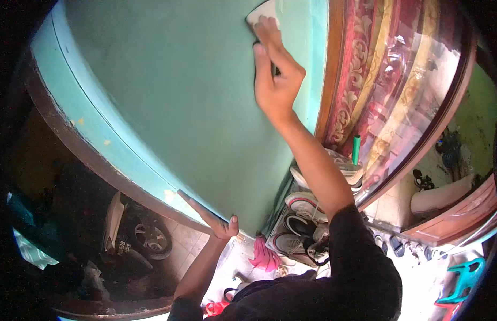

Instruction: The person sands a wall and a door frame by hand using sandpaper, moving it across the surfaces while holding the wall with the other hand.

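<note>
My right hand (275, 72) presses a white rectangular pad (262, 12) against the teal painted wall (179, 96), high up, with the fingers laid over the pad and pinning it there. My left hand (216, 220) rests open on the wall's lower corner edge, clasping nothing. Below, a white shoe rack (271, 242) holds several sneakers (304, 203), and a pink cloth (264, 254) lies just beside it.

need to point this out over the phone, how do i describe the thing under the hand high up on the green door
Find the big teal door filling the middle of the view. Near its top right the right hand presses on a small pale pad, only its corner showing beyond that hand. It is the only whitish thing on the paint.
</note>
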Motion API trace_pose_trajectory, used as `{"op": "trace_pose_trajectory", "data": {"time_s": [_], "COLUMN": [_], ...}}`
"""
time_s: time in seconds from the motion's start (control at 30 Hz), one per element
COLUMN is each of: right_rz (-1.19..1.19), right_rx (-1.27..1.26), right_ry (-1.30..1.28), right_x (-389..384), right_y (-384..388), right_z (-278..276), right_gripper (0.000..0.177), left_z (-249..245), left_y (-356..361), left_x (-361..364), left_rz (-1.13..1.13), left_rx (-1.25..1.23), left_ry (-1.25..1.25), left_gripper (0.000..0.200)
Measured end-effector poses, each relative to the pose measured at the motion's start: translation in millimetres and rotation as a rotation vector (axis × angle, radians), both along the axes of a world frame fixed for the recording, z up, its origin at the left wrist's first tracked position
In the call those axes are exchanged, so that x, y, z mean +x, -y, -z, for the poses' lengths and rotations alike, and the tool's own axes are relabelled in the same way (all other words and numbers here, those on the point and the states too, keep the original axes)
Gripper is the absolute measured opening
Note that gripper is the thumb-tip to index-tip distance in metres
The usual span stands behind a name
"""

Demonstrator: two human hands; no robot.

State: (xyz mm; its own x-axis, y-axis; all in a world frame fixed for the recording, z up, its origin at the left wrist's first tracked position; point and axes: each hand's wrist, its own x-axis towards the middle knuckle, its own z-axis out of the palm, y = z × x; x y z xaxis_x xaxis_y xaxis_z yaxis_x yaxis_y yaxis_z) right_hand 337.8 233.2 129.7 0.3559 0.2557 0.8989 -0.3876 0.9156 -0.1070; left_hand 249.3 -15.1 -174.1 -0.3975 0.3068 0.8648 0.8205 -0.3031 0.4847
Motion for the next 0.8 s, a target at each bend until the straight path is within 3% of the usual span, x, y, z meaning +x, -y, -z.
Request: {"op": "trace_pose_trajectory", "data": {"time_s": [0.03,0.1,0.17,0.3,0.43,0.57,0.7,0.8], "right_rz": [0.071,0.001,-0.036,0.063,-0.04,0.079,-0.036,0.063], "right_rx": [0.094,0.006,-0.224,0.062,-0.203,0.128,-0.065,0.187], "right_ry": [0.039,0.01,-0.05,0.027,-0.044,0.047,-0.045,0.084], "right_x": [1.2,-2.6,-2.1,-1.4,0.4,3.2,-1.8,11.7], "right_y": [6.3,-13.0,-26.1,2.7,-16.1,15.5,-10.5,51.7], "right_z": [3.4,-0.2,-3.9,5.3,-2.2,3.6,1.2,33.3], "right_gripper": [0.027,0.027,0.028,0.024,0.019,0.023,0.023,0.02], "left_z": [-0.5,-2.0,-11.5,-32.7,-37.3,-16.8,-19.0,-8.4], "left_y": [-1.4,1.7,3.2,-2.5,2.3,-2.5,-2.9,-3.7], "left_x": [0.3,-1.9,3.5,9.3,14.2,2.4,4.8,0.2], "left_rz": [-0.003,-0.026,-0.027,-0.073,-0.095,-0.042,-0.028,-0.003], "left_rx": [0.002,-0.009,-0.002,0.039,0.008,0.035,0.044,0.046], "left_ry": [0.003,-0.056,-0.053,-0.115,-0.125,-0.084,-0.06,-0.052], "left_gripper": [0.114,0.113,0.114,0.112,0.113,0.113,0.113,0.111]}}
